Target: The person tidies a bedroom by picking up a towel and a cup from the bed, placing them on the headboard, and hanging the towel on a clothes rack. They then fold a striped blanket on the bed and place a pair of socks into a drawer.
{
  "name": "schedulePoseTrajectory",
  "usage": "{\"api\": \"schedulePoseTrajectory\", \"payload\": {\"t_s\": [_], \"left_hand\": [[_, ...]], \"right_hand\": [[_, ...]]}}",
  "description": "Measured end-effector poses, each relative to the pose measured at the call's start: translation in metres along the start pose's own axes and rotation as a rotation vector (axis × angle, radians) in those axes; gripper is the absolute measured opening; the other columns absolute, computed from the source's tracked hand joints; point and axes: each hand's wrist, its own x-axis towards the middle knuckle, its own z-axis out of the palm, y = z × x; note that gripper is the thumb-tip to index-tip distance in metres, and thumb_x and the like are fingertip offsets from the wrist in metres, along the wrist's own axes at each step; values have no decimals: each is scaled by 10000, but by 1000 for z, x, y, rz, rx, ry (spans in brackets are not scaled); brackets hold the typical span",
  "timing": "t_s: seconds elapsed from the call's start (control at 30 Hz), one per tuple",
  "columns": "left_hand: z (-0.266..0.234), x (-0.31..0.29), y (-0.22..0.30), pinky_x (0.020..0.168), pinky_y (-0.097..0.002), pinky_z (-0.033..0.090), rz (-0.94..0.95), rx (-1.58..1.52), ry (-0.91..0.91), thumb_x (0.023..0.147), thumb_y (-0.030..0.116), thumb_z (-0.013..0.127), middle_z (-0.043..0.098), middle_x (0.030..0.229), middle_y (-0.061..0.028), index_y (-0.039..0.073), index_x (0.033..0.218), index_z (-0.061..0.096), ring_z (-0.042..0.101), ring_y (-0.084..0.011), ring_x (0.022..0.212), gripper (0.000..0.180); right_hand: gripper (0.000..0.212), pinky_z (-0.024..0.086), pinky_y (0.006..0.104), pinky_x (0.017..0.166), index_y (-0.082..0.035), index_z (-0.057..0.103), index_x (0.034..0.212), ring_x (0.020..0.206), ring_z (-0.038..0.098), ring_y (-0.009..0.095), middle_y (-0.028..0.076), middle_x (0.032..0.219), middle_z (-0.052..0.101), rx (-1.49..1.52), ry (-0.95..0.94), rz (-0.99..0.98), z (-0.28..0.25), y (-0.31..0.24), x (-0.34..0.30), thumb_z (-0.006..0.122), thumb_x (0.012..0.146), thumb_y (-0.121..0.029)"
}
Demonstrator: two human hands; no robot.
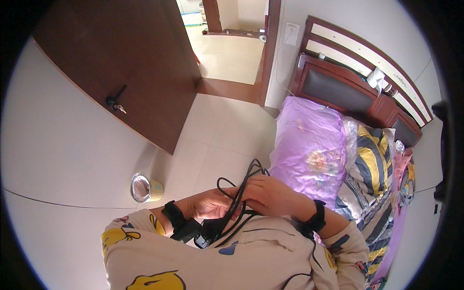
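Note:
A looped bundle of black cable (238, 197) is held in front of my chest. My left hand (211, 204) is closed on its left side, with the fingers partly hidden behind the loops. From the other side, my right hand (269, 195) grips the same cable, its back turned up and its fingertips curled over the strands. Several loops stick out above both hands. At the bundle's lower end hangs a black block with a silvery end (205, 238), close to my shirt; I cannot make out its exact kind. Black straps circle both my wrists.
To the right stands a bed with a purple quilt (311, 150), a striped yellow-and-grey cover (371, 157) and a dark padded headboard (336, 89). A lined waste bin (155, 190) sits by the left wall. The brown door (121, 58) stands ajar, keys (119, 108) in its lock.

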Motion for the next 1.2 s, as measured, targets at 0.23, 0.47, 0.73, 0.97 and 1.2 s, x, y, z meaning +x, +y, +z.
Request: {"api": "schedulePoseTrajectory", "payload": {"t_s": [0.23,0.47,0.73,0.97,1.2], "left_hand": [[-6,-1,6,766,-275,458,-7,273,141,682,-60,553,570,919,-50,42,1138,482,579,-155,866,473],[-18,-10,16,575,-307,427,26,208,289,777,50,592,582,752,-97,116,951,522,581,-214,650,199],[1,15,29,875,-320,380,67,254,93,736,25,669,590,945,-105,102,981,467,552,-222,979,327],[21,30,29,845,-292,418,163,212,14,786,25,642,596,981,-110,83,1056,463,559,-189,970,329],[0,18,39,869,-336,413,-33,463,-32,767,97,704,599,1008,-93,77,1040,478,561,-220,992,355]], "right_hand": [[154,433,383,778,-63,541,853,876,551,271,99,853,564,-158,-58,-35,-1,9,-1,602,803,-195],[162,430,345,659,-71,580,830,754,553,251,75,784,552,27,158,279,-31,31,-74,631,819,-224],[234,454,345,647,-37,617,886,750,589,280,129,834,612,155,104,612,-9,32,-119,556,867,-262],[302,462,317,766,-32,568,1107,853,598,218,111,1102,591,346,47,647,-3,40,-86,530,894,-243],[605,445,282,834,-96,224,1420,956,544,156,82,1245,493,1022,344,360,-3,39,-80,514,889,-96]]}}
